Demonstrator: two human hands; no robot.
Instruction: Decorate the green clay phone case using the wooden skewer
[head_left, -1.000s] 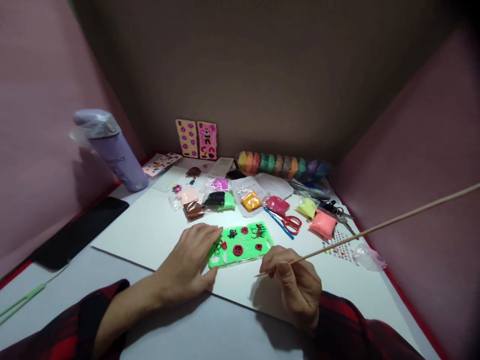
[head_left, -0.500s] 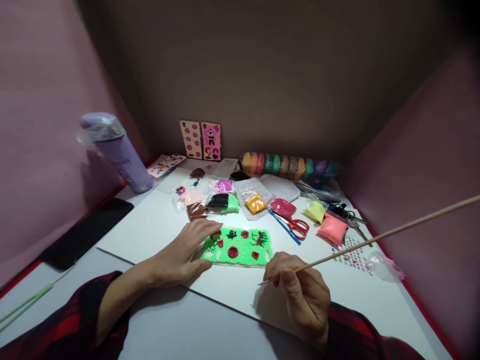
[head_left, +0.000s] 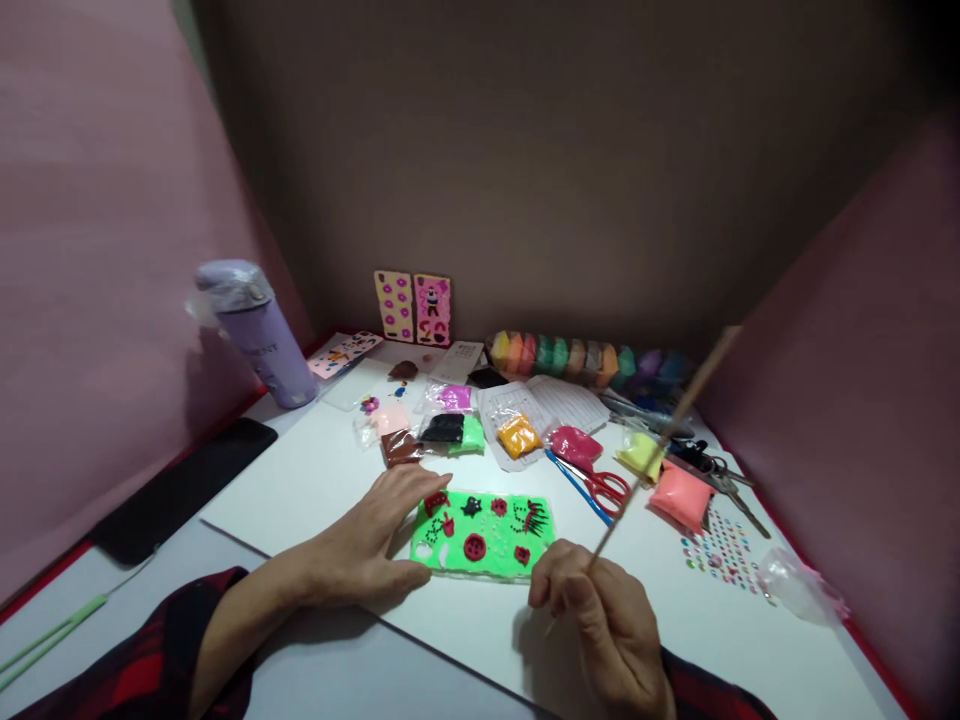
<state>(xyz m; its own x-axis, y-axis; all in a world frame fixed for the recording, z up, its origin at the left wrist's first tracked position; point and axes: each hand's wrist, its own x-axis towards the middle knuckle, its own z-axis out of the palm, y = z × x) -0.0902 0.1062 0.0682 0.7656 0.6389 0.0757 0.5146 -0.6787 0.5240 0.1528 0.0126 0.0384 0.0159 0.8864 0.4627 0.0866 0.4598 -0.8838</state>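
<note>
On the white board lies a bright green phone case, covered with small red and black decorations and rows of tiny dots. My left hand spans its left end, fingers at the upper corner and thumb along the lower edge. A thin wooden skewer is pinched in my right hand, just off the case's lower right corner. Its long end slants up to the right, blurred; the pointed end shows faintly below my fingers.
Clay packets, red-handled scissors, a blue pen, keys and a gem sticker sheet lie beyond. At left are a purple bottle, a black phone and a green tool. Two decorated cases lean on the wall.
The skewer has swung from a low slant to a steeper one in my right hand. My left hand stays at the case. The whole view has shifted, so things appear lower.
</note>
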